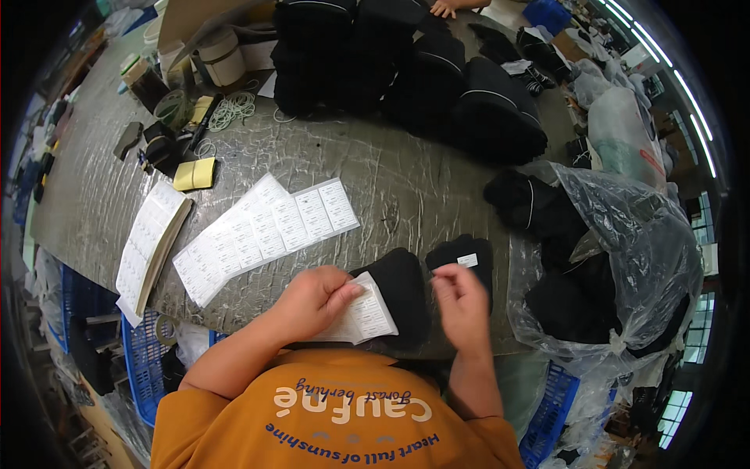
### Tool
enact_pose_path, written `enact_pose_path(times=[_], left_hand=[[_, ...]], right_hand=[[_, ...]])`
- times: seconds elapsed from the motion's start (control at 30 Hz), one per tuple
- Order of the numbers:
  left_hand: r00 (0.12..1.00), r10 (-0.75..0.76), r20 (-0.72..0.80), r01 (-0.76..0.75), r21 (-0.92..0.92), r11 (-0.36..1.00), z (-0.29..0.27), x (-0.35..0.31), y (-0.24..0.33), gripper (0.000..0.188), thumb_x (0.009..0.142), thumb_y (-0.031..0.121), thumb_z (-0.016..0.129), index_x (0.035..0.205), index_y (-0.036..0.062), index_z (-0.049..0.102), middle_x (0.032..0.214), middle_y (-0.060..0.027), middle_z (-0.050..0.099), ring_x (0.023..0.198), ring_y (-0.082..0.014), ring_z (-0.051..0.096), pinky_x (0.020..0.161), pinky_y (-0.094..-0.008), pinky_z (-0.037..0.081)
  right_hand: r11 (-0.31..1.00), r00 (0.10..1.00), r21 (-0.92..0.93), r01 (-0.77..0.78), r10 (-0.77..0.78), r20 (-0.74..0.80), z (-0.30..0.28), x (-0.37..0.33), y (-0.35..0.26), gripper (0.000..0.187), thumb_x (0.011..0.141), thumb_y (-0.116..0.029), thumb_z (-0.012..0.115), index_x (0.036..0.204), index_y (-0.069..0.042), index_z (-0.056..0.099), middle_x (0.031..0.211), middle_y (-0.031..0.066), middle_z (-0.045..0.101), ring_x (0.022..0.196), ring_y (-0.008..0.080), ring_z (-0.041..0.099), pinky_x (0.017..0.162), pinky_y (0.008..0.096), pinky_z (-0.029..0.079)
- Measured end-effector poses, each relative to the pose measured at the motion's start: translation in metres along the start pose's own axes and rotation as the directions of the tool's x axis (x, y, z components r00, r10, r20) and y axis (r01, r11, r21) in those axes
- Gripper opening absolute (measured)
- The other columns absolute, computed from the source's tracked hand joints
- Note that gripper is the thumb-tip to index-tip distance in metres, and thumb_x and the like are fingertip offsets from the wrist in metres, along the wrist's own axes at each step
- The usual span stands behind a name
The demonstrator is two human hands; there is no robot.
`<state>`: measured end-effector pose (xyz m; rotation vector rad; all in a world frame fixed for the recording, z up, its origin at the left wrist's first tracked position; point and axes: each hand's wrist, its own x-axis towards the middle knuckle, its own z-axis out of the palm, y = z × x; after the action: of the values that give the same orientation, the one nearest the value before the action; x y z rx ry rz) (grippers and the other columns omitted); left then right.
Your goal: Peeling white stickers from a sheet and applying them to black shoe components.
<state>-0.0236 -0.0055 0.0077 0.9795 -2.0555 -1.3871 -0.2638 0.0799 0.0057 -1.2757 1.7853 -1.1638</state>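
Note:
My left hand (314,301) is closed on a sheet of white printed labels (370,314), its thumb pressing on the top face. Under that sheet lies a flat black fabric piece (408,288) near the table's front edge. To its right is a second black fabric piece (453,252) with a scalloped far end, bearing a small white label (467,260). Over this second piece is my right hand (462,303), thumb and forefinger pinched together just below and left of the label. Whether anything sits between those fingertips is too small to tell.
More label sheets (266,228) and a thick label stack (155,238) lie to the left, near a yellow pad (194,174) and tangled string (232,110). Tied black bundles (336,66) line the back, where another person's hand (445,8) shows. A clear plastic bag (637,227) bulges at right.

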Motion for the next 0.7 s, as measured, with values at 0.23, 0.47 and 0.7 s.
enact_pose_path(times=[0.23,0.47,0.7], left_hand=[[0.990,0.010,-0.144,-0.005,0.036,0.999,-0.002,-0.007,-0.006,0.027,0.090,0.021,0.066,0.075,-0.0013,0.062,0.067,-0.0162,0.056,0.057,-0.0318,0.053,0.054,-0.0382,0.043],[0.986,-0.116,-0.122,0.077,-0.289,0.954,-0.015,-0.006,0.006,0.017,0.079,0.013,0.077,0.085,-0.0005,0.067,0.070,-0.0052,0.064,0.064,-0.0093,0.056,0.055,-0.0288,0.045],[0.987,-0.093,-0.135,0.098,0.032,0.995,-0.020,-0.010,0.006,0.024,0.081,0.020,0.077,0.078,0.0000,0.065,0.061,-0.0102,0.059,0.052,-0.0128,0.049,0.050,-0.0296,0.043]], right_hand=[[0.884,0.929,0.402,-0.239,0.087,0.360,0.044,-0.021,-0.023,0.021,0.081,-0.004,0.073,0.096,0.000,0.060,0.084,0.0020,0.063,0.073,0.0048,0.056,0.065,0.0215,0.048],[0.942,0.936,0.295,-0.161,0.051,0.348,0.053,-0.021,-0.021,0.031,0.079,0.003,0.074,0.104,-0.001,0.056,0.089,0.0034,0.065,0.076,0.0063,0.059,0.072,0.0213,0.049],[0.831,0.915,0.445,-0.334,0.173,0.363,0.059,-0.022,-0.023,0.024,0.083,0.000,0.070,0.102,0.001,0.056,0.088,0.0073,0.068,0.075,0.0071,0.061,0.069,0.0218,0.050]])
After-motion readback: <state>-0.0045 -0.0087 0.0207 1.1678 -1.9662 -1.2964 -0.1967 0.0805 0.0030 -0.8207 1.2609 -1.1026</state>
